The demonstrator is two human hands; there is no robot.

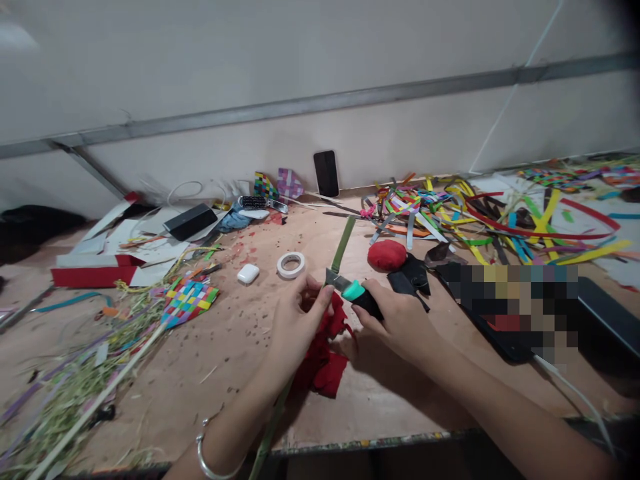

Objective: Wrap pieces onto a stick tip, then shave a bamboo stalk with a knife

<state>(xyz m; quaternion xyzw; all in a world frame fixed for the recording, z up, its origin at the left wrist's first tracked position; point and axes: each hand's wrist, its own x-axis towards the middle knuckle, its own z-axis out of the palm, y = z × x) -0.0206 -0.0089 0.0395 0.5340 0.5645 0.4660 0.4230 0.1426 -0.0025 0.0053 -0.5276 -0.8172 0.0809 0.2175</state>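
Observation:
Between my hands, over the wooden table (pixel 165 400), a green strip (pixel 343 245) points up and away, its lower end running down past my left wrist. My left hand (pixel 303 313) pinches this strip. A utility knife with a black and turquoise handle (pixel 354 291) is gripped in my right hand (pixel 395 317), its blade lying against the strip near my left thumb. Crumpled red cloth (pixel 331 377) lies beneath my hands. A red rounded lump (pixel 387 256) sits beyond my right hand, beside black scraps (pixel 410 275).
A tape roll (pixel 291 265) and a white case (pixel 248 274) lie left of centre. The phone (pixel 327 173) leans on the wall. Coloured strips (pixel 425 210) heap at back right. A woven piece on a stick (pixel 190 301) and shavings (pixel 75 400) are at left.

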